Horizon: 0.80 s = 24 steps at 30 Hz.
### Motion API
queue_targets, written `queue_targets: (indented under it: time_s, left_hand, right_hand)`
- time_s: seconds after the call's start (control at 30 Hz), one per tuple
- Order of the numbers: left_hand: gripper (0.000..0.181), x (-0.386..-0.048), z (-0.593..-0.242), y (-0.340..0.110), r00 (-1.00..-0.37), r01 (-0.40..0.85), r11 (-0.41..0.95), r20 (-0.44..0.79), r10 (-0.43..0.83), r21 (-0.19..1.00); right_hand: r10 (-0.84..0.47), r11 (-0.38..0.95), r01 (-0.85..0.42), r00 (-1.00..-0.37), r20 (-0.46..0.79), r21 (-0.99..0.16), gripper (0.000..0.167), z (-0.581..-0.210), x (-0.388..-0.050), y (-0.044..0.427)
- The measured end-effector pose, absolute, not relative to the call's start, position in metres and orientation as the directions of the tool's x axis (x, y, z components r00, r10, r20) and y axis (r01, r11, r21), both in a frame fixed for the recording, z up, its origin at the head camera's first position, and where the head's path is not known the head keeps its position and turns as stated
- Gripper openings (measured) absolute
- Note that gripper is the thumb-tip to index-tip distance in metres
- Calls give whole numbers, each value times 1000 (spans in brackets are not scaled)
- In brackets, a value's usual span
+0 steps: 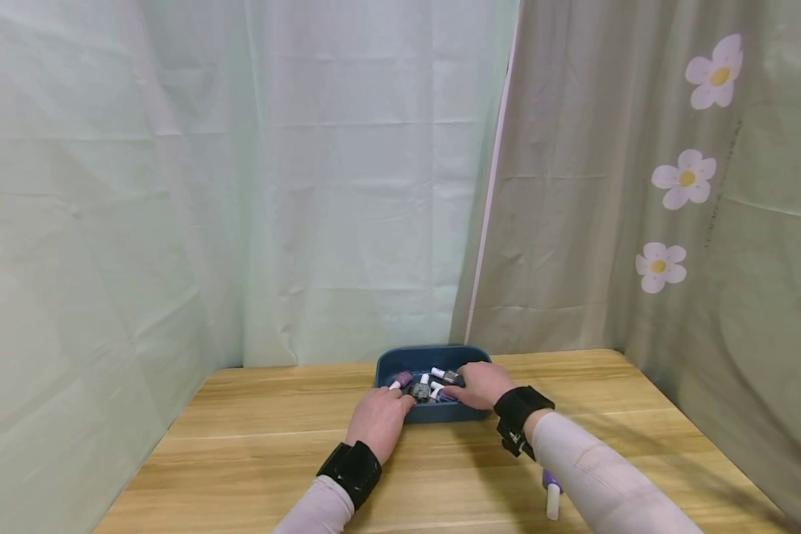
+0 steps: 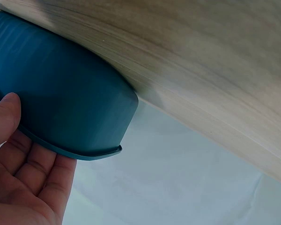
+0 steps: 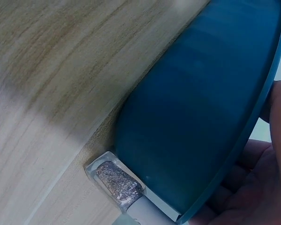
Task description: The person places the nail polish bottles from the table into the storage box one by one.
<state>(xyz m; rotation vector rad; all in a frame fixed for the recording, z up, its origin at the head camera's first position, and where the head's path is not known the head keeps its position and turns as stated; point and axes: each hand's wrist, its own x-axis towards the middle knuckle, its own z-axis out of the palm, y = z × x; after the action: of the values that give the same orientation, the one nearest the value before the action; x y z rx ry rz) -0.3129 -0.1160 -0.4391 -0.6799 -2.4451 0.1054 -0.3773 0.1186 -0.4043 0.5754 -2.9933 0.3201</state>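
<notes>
A dark blue bin (image 1: 447,413) on the wooden table holds several nail polish bottles with white caps, among them a pinkish-purple one (image 1: 403,377) and a glittery grey one (image 1: 419,391). At its front left, my left hand (image 1: 377,420) grips the rim, thumb (image 2: 5,117) against the outer wall and fingers over the edge. My right hand (image 1: 483,384) reaches over the right side into the bin, next to a dark bottle (image 1: 451,378) and a purple bottle (image 1: 446,395). The rim hides its fingertips in the right wrist view, so a hold is not visible.
A glittery nail polish bottle (image 3: 119,183) lies against the bin's outer wall in the right wrist view. Another purple one (image 1: 552,493) with a white cap lies near the right forearm. Pale curtains (image 1: 360,185) hang behind the table (image 1: 254,437).
</notes>
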Motion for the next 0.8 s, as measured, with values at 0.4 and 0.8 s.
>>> queue_targets:
  time_s: [0.4, 0.8]
  left_hand:
    - [19, -311, -437, -117, -691, 452, 863, 524, 498, -224]
    - [21, -310, -436, -117, -691, 459, 863, 526, 496, -211]
  right_hand:
    - [-391, 888, -425, -899, 198, -177, 64, -401, -368, 122]
    - [-447, 857, -492, -858, 253, -153, 67, -393, -347, 136]
